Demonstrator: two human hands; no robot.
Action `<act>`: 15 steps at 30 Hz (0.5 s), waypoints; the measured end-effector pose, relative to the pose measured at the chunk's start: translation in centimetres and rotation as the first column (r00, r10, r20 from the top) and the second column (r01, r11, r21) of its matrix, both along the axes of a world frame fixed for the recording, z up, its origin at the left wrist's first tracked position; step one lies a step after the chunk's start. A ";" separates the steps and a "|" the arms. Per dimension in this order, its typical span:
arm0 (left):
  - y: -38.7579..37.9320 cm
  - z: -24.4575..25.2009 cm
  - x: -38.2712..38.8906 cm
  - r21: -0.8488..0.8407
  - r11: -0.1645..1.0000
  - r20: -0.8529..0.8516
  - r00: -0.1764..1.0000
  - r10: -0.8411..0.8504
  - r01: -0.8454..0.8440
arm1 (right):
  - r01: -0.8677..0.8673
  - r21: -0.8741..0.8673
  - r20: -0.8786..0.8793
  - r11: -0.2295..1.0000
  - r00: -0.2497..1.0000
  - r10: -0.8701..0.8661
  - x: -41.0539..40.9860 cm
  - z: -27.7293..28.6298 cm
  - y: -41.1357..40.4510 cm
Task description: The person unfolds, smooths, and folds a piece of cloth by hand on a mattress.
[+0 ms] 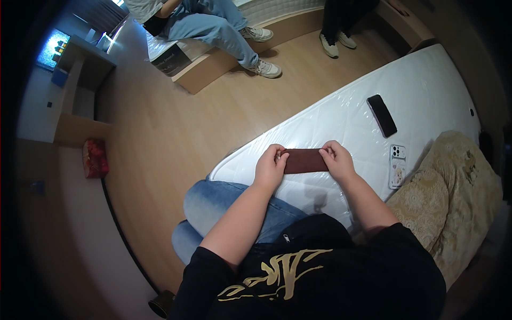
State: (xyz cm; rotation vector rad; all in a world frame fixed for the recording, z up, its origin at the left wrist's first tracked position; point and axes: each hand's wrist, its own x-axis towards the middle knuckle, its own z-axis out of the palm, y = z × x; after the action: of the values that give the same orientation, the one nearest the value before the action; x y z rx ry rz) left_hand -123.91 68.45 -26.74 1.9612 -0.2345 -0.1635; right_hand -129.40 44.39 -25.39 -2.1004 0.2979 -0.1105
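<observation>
A dark maroon piece of folded cloth (306, 161) is stretched out flat between my two hands, above the plastic-covered white mattress (320, 116). Its upper left corner is pinched between the thumb and fingers of my left hand (271, 167). My right hand (338, 160) grips the upper right corner in the same way. The lower edge hangs free. To the right of my right hand, a black smartphone (382, 116) lies on the mattress, and a phone in a light decorated case (397, 167) rests nearer to me with its camera side up.
A patterned beige pillow or cushion (424, 200) lies at my right. Across the wooden floor (160, 140), a seated person in light jeans (216, 36) and a person in dark trousers (340, 20) are by another bed frame (212, 72). A red box (95, 159) stands by the left wall.
</observation>
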 end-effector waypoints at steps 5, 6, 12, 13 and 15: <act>-0.3 0.8 0.2 0.270 0.963 0.381 0.921 -0.084 -0.024 | 0.015 -0.029 0.023 0.999 1.000 -0.014 0.1 -0.5 -0.1; -0.6 1.4 0.0 0.302 0.949 0.400 0.892 -0.210 0.088 | 0.018 -0.048 0.019 0.999 1.000 -0.017 0.1 -0.6 0.0; -3.6 2.2 -4.1 0.628 0.662 0.297 0.661 -0.689 0.408 | 0.013 -0.130 0.073 0.991 0.997 -0.004 -0.1 -1.2 0.3; -3.6 1.7 -4.0 0.627 0.672 0.315 0.660 -0.682 0.394 | 0.009 -0.146 0.089 0.989 0.996 0.004 -0.2 -1.0 0.4; -3.6 1.0 -3.8 0.704 0.601 0.300 0.608 -0.735 0.378 | 0.014 -0.177 0.079 0.984 0.997 0.000 0.0 -0.5 0.7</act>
State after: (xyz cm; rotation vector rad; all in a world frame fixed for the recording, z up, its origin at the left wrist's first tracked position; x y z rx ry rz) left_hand -127.67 64.87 -25.78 2.4333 -1.4203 -0.0690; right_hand -129.36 45.09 -25.86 -2.2656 0.2566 -0.2309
